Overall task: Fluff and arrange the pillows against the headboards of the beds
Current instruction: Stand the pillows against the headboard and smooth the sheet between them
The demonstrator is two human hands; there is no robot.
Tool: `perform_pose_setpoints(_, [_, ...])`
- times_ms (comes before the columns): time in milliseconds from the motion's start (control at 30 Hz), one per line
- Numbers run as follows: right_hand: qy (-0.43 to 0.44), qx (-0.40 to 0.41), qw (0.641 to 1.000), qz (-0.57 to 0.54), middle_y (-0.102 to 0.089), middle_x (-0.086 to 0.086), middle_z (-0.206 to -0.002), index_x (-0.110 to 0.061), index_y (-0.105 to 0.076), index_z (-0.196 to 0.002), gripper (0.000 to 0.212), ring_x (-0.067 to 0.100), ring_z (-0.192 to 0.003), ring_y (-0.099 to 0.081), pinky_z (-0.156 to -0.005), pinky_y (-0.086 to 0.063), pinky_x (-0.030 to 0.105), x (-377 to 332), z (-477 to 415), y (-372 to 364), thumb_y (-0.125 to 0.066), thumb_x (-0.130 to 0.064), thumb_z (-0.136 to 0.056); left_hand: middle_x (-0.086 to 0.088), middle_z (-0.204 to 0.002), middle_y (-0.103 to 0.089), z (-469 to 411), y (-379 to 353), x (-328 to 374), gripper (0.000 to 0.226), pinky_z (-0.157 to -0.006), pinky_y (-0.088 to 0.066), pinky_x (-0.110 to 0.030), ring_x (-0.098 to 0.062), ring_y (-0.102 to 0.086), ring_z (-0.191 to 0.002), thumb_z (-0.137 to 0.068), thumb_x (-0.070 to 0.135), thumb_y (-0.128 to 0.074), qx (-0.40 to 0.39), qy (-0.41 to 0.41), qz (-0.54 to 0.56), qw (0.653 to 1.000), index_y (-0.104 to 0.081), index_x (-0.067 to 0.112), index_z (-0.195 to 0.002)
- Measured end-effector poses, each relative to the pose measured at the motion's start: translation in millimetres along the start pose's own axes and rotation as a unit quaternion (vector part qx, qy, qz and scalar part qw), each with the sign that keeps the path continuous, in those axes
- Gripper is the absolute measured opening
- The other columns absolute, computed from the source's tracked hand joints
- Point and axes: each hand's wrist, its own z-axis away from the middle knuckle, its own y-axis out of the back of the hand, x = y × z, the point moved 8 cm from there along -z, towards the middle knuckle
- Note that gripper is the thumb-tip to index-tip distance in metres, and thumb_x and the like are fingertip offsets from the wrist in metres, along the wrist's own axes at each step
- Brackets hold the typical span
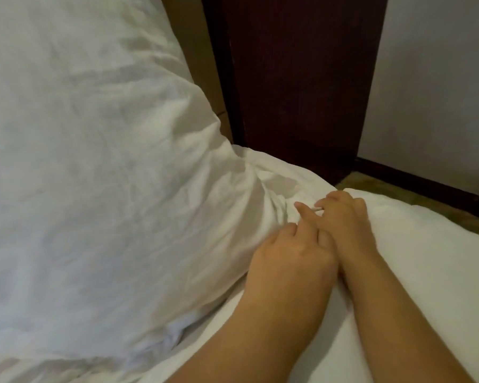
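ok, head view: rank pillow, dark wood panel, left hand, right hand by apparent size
1. pillow
2. dark wood panel
3. left hand and right hand: look alike, and they overlap, so unranked.

Pillow (94, 167): white, large, creased case; stood leaning against the tan headboard (202, 64); lower corner rested on the white bed (398, 272).

Dark wood panel (302, 78), pale wall (432, 78)
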Motion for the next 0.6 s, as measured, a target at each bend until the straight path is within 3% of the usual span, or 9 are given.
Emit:
perform_pose_setpoints(67, [0.016, -0.001, 1.000, 0.022, -0.055, 0.002, -0.123, -0.020, -0.064, -0.110, 0.032, 0.021, -0.103, -0.046, -0.084, -0.041, 0.033, 0.3, -1.4, -4.5, -0.061, -0.042, -0.088, -0.013, -0.106, -0.064, -24.8, -8.8, -3.2, 0.039, -0.068, -0.050, -0.029, -0.023, -0.064, -0.085, -0.076, 0.007, -0.065, -0.076, 0.037, -0.041, 0.996, -0.061, 0.003, -0.115])
perform_pose_setpoints(133, [0.005, 0.018, 1.000, 0.002, -0.055, -0.002, -0.108, -0.021, -0.059, -0.101, 0.020, 0.017, -0.092, -0.042, -0.076, -0.037, 0.029, 2.6, -0.3, -1.8, -0.059, -0.036, -0.088, -0.010, -0.119, -0.052, -52.4, -15.1, -10.6, 0.033, -0.079, -0.044, -0.030, -0.023, -0.055, -0.103, -0.093, 0.011, -0.052, -0.093, 0.068, -0.055, 0.992, -0.048, 0.007, -0.126])
perform_pose_setpoints(233, [-0.021, 0.014, 0.999, -0.031, -0.051, -0.005, -0.107, -0.020, -0.058, -0.105, 0.022, 0.020, -0.102, -0.046, -0.083, -0.042, 0.034, 5.7, 2.3, -2.2, -0.054, -0.037, -0.090, -0.012, -0.123, -0.055, -94.9, -21.3, -36.6, 0.051, -0.073, -0.040, -0.035, -0.027, -0.056, -0.101, -0.094, 0.014, -0.052, -0.099, 0.132, -0.089, 0.982, -0.031, 0.007, -0.140])
perform_pose_setpoints(300, [-0.015, 0.020, 0.999, -0.028, -0.054, -0.001, -0.117, -0.019, -0.062, -0.110, 0.026, 0.022, -0.108, -0.047, -0.086, -0.043, 0.034, 6.4, 2.0, -3.5, -0.057, -0.035, -0.090, -0.016, -0.135, -0.051, -109.9, -31.5, -66.8, 0.064, -0.089, -0.045, -0.039, -0.032, -0.053, -0.118, -0.096, 0.015, -0.050, -0.165, 0.204, -0.109, 0.959, -0.017, 0.005, -0.150])
perform_pose_setpoints(367, [-0.019, 0.018, 0.998, -0.051, -0.052, 0.000, -0.121, -0.019, -0.064, -0.113, 0.028, 0.021, -0.110, -0.046, -0.088, -0.042, 0.032, 7.4, 0.6, -2.4, -0.058, -0.035, -0.091, -0.015, -0.138, -0.047, -112.1, -46.6, -87.3, 0.054, -0.104, -0.037, -0.040, -0.031, -0.044, -0.129, -0.097, 0.019, -0.051, -0.285, 0.219, -0.165, 0.919, -0.032, 0.005, -0.146])
perform_pose_setpoints(433, [-0.014, 0.025, 0.997, -0.065, -0.054, 0.000, -0.117, -0.019, -0.067, -0.107, 0.023, 0.020, -0.106, -0.047, -0.083, -0.039, 0.028, 7.4, -0.3, -1.3, -0.057, -0.034, -0.093, -0.013, -0.131, -0.050, -115.5, -49.7, -90.3, 0.045, -0.104, -0.037, -0.040, -0.031, -0.046, -0.126, -0.094, 0.021, -0.056, -0.319, 0.179, -0.200, 0.909, -0.046, 0.007, -0.137])
perform_pose_setpoints(600, [0.002, 0.099, 0.985, -0.138, -0.056, 0.001, -0.104, -0.016, -0.063, -0.081, 0.017, 0.013, -0.088, -0.045, -0.080, -0.044, 0.028, 4.2, 0.2, 12.3, -0.053, -0.022, -0.094, -0.015, -0.124, -0.057, -127.0, -45.7, -88.9, 0.037, -0.097, -0.045, -0.040, -0.032, -0.055, -0.115, -0.092, 0.011, -0.060, -0.186, 0.180, -0.103, 0.960, -0.053, 0.006, -0.127])
